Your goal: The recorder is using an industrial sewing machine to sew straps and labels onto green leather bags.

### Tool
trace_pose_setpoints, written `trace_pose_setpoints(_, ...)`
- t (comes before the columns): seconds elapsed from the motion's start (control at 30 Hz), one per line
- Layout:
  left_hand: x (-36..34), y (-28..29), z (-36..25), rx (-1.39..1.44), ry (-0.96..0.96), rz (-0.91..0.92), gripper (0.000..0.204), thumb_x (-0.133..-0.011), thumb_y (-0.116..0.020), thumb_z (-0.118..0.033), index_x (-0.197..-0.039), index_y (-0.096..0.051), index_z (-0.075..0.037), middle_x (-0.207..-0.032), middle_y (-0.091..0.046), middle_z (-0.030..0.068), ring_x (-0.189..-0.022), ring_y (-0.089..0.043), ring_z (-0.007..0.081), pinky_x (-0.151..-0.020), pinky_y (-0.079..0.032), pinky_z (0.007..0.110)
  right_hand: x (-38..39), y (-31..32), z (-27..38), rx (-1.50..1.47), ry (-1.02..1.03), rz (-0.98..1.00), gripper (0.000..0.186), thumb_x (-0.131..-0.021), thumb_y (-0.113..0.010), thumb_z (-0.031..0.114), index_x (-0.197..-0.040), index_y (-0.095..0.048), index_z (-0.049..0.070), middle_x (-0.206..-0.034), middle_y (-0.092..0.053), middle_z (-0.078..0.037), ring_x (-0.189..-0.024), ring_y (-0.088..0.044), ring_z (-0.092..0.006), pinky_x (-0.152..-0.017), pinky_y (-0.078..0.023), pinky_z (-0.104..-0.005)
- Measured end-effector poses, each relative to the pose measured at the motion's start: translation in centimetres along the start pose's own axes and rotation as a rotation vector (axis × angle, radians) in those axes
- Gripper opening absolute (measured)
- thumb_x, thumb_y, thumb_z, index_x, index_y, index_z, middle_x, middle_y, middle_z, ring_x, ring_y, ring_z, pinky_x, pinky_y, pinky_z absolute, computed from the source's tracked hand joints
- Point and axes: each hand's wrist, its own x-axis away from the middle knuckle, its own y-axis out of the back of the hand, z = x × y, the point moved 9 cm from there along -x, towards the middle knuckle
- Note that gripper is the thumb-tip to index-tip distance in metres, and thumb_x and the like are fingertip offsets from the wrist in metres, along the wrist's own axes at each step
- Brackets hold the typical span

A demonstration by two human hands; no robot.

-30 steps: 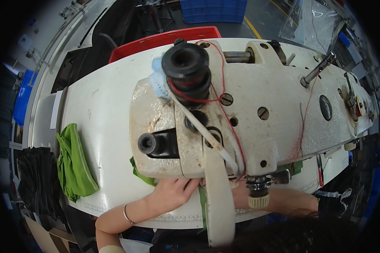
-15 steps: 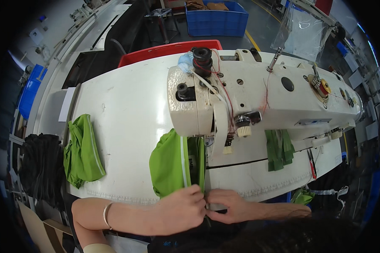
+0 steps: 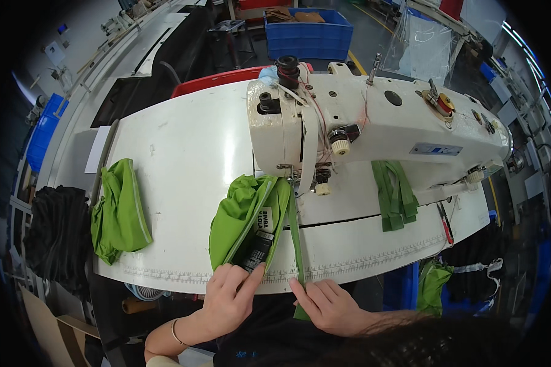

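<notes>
A bright green fabric piece with a pale piping line runs from under the sewing machine's needle area toward me. Its open side shows a white label and a black tag inside. My left hand is closed on the near end of this fabric, its index finger stretched along the edge. From the presser foot a narrow green fabric strip comes down over the table's front edge. My right hand pinches that strip near its lower end.
Another green piece lies at the left, beside a black fabric stack. Dark green strips lie under the machine arm. Red-handled snips rest at the right. A red bin stands behind the table.
My hands have moved apart: the left toward the left, the right slightly rightward and down. The green piece has opened, showing its tags, and the narrow strip now hangs separately in my right hand.
</notes>
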Motion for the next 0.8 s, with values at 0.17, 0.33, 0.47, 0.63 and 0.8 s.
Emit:
trace_pose_setpoints(0.17, -2.4, 3.1, 1.1, 0.086, -0.054, -0.296, 0.028, -0.071, -0.059, 0.008, -0.098, -0.061, 0.002, -0.081, -0.053, 0.0095, -0.073, -0.054, 0.0208, -0.068, -0.046, 0.031, 0.2, 1.1, -0.1, 0.11, 0.024, -0.175, 0.038, -0.072, -0.057, 0.011, -0.105, -0.059, -0.008, -0.097, -0.056, -0.016, -0.096, -0.057, -0.0298, -0.086, -0.049, -0.0369)
trace_pose_setpoints(0.33, -7.2, 3.1, 17.1, 1.233, 0.713, -0.471, 0.013, -0.091, -0.049, -0.006, -0.088, -0.058, 0.003, -0.078, -0.055, 0.0066, -0.073, -0.053, 0.0133, -0.07, -0.045, 0.029, 0.8, -1.6, 1.9, 0.292, 0.34, 0.007, 0.032, -0.071, -0.054, 0.013, -0.095, -0.061, -0.008, -0.097, -0.058, -0.017, -0.102, -0.056, -0.0326, -0.092, -0.047, -0.0389)
trace_pose_setpoints(0.47, -11.3, 7.7, 9.9, 0.409, 0.152, -0.178, 0.007, -0.082, -0.056, -0.004, -0.085, -0.06, 0.001, -0.076, -0.054, 0.0059, -0.067, -0.051, 0.0158, -0.062, -0.042, 0.025, 1.0, -2.0, 1.1, 0.253, 0.325, 0.013, 0.032, -0.072, -0.055, 0.013, -0.095, -0.061, -0.007, -0.101, -0.057, -0.017, -0.102, -0.056, -0.0331, -0.093, -0.046, -0.039)
trace_pose_setpoints(0.63, -2.7, 0.7, -3.7, -0.163, -0.489, 0.155, 0.028, -0.059, -0.061, -0.006, -0.086, -0.064, 0.003, -0.074, -0.049, 0.0055, -0.073, -0.054, 0.0164, -0.056, -0.045, 0.023, 1.3, -1.7, 0.3, 0.136, 0.262, 0.005, 0.032, -0.073, -0.054, 0.014, -0.097, -0.061, -0.006, -0.105, -0.057, -0.017, -0.106, -0.055, -0.0339, -0.093, -0.046, -0.0395)
trace_pose_setpoints(0.8, 0.5, -4.4, -3.8, -0.16, -0.448, 0.045, 0.027, -0.062, -0.059, -0.007, -0.087, -0.064, 0.004, -0.081, -0.056, 0.0083, -0.077, -0.055, 0.0181, -0.059, -0.046, 0.023, 1.4, -1.5, -0.1, 0.077, 0.237, -0.02, 0.033, -0.074, -0.053, 0.016, -0.098, -0.06, -0.007, -0.104, -0.058, -0.017, -0.104, -0.056, -0.0328, -0.095, -0.044, -0.0409)
